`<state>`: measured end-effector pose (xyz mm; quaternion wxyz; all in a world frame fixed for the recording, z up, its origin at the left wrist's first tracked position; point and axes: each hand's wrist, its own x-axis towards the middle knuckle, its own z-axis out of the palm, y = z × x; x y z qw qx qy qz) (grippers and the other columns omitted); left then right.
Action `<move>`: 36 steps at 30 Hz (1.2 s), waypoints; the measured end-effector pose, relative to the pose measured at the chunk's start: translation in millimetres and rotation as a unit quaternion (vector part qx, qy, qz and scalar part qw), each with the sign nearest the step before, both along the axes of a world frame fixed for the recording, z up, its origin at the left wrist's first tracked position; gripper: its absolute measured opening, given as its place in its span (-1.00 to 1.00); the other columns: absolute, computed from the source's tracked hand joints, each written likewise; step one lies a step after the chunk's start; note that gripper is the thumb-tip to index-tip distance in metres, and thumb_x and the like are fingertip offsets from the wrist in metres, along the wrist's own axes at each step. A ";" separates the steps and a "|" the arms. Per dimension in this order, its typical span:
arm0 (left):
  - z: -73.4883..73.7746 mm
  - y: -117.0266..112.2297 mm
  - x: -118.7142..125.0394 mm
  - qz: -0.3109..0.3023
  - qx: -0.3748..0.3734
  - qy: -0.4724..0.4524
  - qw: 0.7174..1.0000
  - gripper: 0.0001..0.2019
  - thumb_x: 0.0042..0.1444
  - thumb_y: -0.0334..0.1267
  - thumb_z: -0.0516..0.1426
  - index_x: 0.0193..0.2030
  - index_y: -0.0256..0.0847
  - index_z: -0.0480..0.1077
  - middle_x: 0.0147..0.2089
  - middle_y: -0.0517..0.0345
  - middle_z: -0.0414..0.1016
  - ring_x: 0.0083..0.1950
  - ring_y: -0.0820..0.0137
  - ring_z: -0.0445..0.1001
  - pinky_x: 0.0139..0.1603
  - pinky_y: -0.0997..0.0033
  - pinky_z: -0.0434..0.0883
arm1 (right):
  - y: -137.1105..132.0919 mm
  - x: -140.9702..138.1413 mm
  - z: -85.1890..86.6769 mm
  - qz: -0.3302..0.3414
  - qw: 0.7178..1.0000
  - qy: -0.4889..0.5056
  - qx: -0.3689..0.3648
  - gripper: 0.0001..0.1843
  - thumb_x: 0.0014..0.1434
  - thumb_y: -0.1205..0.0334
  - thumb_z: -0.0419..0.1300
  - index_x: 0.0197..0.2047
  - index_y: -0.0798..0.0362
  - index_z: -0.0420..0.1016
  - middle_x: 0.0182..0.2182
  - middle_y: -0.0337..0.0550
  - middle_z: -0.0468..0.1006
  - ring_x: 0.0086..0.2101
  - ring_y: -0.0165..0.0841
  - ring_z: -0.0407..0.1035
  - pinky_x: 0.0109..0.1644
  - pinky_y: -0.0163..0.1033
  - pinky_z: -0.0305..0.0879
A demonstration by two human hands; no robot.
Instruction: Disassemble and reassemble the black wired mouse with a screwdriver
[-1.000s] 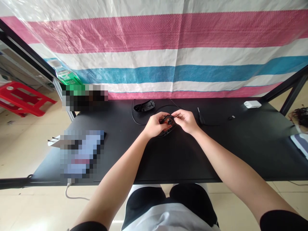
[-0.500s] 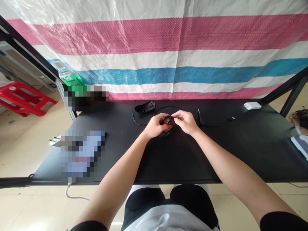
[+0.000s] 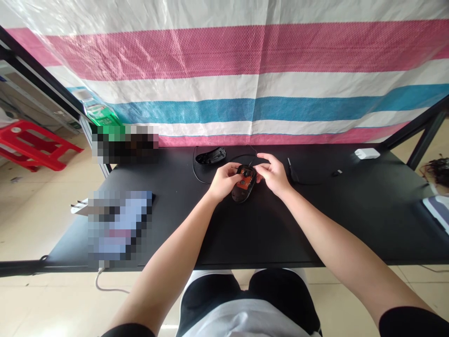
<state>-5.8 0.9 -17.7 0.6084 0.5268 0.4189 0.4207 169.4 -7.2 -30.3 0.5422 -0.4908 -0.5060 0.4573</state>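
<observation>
My left hand [image 3: 224,181] grips the left side of an opened computer mouse [image 3: 240,194], its thumb reaching over the inside. Within the black lower shell sits an orange circuit board [image 3: 247,181]. At the mouse's upper right edge is my right hand [image 3: 273,174], index finger stretched out and thumb apart from it; its lower fingers are close to the shell, and I cannot tell if they touch. The mouse's removed top shell [image 3: 211,156] lies behind, hollow side up. A thin black cable [image 3: 195,171] curves around it on the table.
On the black table [image 3: 168,206] are a slim dark tool-like piece [image 3: 293,172], a small dark plug [image 3: 337,173] and a white charger [image 3: 367,153] to the right. A blurred phone-like object [image 3: 126,224] lies left. Behind hangs a striped sheet [image 3: 210,110]; a green-labelled bottle [image 3: 103,117] stands back left.
My right index finger has lifted and opened away from the thumb, and the hand has shifted off the mouse's top edge. More of the lower shell and circuit board now shows.
</observation>
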 end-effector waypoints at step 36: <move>-8.4 26.8 -42.8 0.269 0.151 0.500 0.809 -0.84 0.04 -0.38 0.15 -0.20 -0.15 0.43 0.15 -0.17 0.35 0.24 -0.05 0.30 0.26 -0.18 0.19 | 4.6 13.9 0.1 -0.001 0.960 -0.278 -0.007 -0.88 -0.01 0.33 0.24 -0.37 0.04 0.60 -0.41 -0.16 0.66 -0.38 -0.31 0.54 -0.21 -0.21 0.44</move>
